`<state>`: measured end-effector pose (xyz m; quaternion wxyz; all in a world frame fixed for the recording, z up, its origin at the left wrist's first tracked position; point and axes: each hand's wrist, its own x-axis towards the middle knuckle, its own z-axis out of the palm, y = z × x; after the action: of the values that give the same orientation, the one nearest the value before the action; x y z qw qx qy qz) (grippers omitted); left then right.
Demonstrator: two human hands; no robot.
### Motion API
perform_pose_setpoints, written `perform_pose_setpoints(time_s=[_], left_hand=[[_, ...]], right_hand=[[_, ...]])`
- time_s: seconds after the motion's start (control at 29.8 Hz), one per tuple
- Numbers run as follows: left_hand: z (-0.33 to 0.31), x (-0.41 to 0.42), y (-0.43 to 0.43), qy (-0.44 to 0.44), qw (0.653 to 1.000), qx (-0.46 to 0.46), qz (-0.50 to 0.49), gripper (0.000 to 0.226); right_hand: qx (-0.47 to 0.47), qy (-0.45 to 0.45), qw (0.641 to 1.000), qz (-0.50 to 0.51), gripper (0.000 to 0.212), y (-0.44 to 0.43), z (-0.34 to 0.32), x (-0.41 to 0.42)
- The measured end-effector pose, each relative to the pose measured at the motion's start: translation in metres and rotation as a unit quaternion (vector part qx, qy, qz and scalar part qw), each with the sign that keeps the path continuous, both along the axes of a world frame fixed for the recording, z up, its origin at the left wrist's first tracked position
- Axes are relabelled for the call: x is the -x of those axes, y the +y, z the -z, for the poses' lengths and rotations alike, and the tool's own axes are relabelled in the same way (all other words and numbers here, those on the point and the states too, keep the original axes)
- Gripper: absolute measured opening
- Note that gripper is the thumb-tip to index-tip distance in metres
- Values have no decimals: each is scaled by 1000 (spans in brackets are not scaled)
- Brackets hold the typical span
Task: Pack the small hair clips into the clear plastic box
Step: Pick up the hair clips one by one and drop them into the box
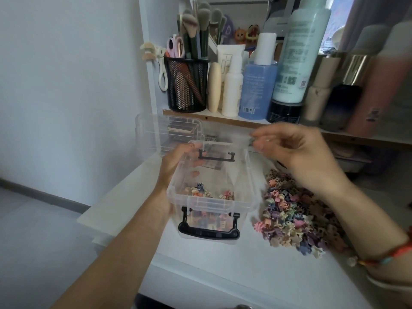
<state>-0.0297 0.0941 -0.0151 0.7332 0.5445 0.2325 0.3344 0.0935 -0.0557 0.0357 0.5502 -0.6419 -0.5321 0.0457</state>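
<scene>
The clear plastic box (215, 205) with black latch handles stands open on the white tabletop, with several small hair clips (201, 190) lying in its bottom. My left hand (176, 161) grips the box's left wall, fingers curled over the rim and showing through the plastic. A pile of small pastel hair clips (289, 217) lies on the table just right of the box. My right hand (301, 152) hovers above the box's far right corner. Its thumb and fingers pinch a small dark thing that is blurred and looks like a clip.
The box's clear lid (156, 132) leans behind the box at the left. Above, a shelf (223, 119) carries a black mesh cup of brushes (187, 85) and several bottles (258, 85). The tabletop's left edge (107, 210) drops to the floor.
</scene>
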Motion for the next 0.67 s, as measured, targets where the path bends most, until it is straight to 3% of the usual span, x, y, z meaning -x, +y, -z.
perform_pose_setpoints(time_s=[0.1,0.2,0.3,0.37,0.54,0.6,0.67], left_hand=[[1,0,2,8,1000,-9,4,22],[1,0,2,9,1000,-5,10,14],[2,-1,2,6,1000,-3,6,16],[2,-1,3,11,1000,-6,0,14],[3,-1,3,14,1000,1,5,15],[1,-1,3,13,1000,1,11,21],[1,-1,3,13,1000,-2,14,17]], right_hand=[[73,-55,995,-34,30,-2,0,0],[177,-73,981,-43,20,-12,-6,-10],[413,-151,891,-114,17,-18,-3,-11],[475,-176,853,-123,16,-16,1,-8],[463,-218,854,-96,11,-12,10,-6],[412,-175,888,-101,14,-12,5,-7],[299,-98,944,-94,15,-11,0,-11]])
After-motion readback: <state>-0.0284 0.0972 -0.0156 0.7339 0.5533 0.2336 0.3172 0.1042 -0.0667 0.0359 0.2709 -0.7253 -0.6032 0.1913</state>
